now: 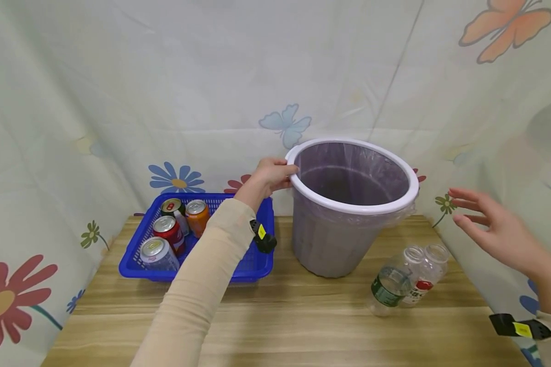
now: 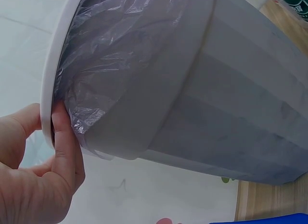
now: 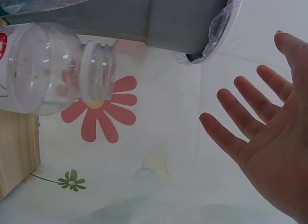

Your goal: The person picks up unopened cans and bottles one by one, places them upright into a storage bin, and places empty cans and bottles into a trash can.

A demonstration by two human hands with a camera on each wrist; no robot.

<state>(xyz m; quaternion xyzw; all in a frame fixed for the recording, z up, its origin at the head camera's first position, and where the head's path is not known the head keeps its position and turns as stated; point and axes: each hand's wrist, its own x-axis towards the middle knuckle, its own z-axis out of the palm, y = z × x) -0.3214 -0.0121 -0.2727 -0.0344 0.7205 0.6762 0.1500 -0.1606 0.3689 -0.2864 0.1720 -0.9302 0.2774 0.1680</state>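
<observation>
My left hand (image 1: 274,176) pinches the white rim of a grey trash can (image 1: 330,239) at its left side. In the left wrist view the thumb lies on one side of the rim (image 2: 49,84) and the fingers on the other, beside a clear plastic liner (image 2: 110,65) that hangs over the edge. The right hand (image 1: 502,232) is in the air to the right of the can, fingers spread and nothing in it. Nearest to it stand two clear plastic bottles without caps, one with a green label (image 1: 387,293) and one with a red and white label (image 1: 433,265).
Left of the can, a blue plastic basket (image 1: 127,265) holds several drink cans, among them an orange one (image 1: 197,219) and a red one (image 1: 171,234). All stand on a wood-grain table (image 1: 303,326). A pale curtain (image 1: 202,92) with flowers and butterflies surrounds the back and sides.
</observation>
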